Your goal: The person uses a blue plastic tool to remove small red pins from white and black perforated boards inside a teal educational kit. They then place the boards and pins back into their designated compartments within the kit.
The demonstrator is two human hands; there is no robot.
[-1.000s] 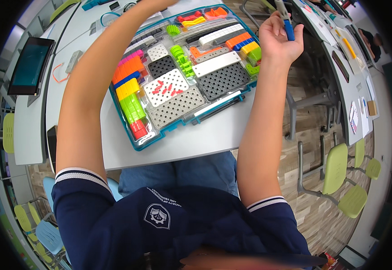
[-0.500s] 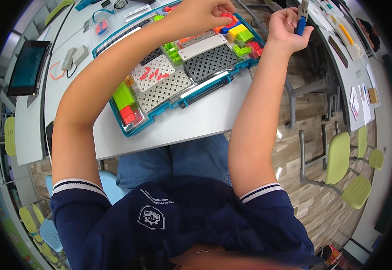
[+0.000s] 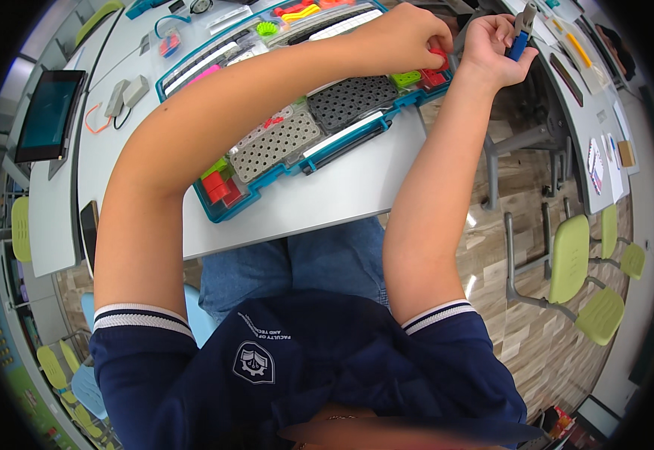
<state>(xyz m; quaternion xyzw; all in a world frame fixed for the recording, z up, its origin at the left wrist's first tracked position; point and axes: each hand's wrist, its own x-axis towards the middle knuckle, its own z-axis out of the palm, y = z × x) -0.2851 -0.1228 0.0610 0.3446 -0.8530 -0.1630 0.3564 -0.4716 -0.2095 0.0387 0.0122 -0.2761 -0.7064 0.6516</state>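
Note:
My left hand [image 3: 417, 41] reaches across to the right end of the teal-edged tray [image 3: 263, 185]. Its fingertips are pinched at a red plastic piece [image 3: 438, 57], partly hidden by the fingers. Off the tray's right end, my right hand [image 3: 494, 51] is raised with curled fingers and a bent-out thumb, holding a slim blue-and-grey piece [image 3: 520, 43] upright. Below my left hand lie a dark perforated plate [image 3: 351, 103] and a light grey perforated plate [image 3: 276, 146]. My left forearm covers the tray's middle.
More red blocks [image 3: 220, 187] fill the tray's near left corner. A laptop [image 3: 48, 116], a grey box [image 3: 136, 90] and a phone [image 3: 89, 229] are to the left. Another table [image 3: 601, 112] and green chairs [image 3: 568, 247] stand to the right.
My left hand has moved right and nearer, from the far right part of the tray to its right end. My right hand still holds the blue-and-grey piece.

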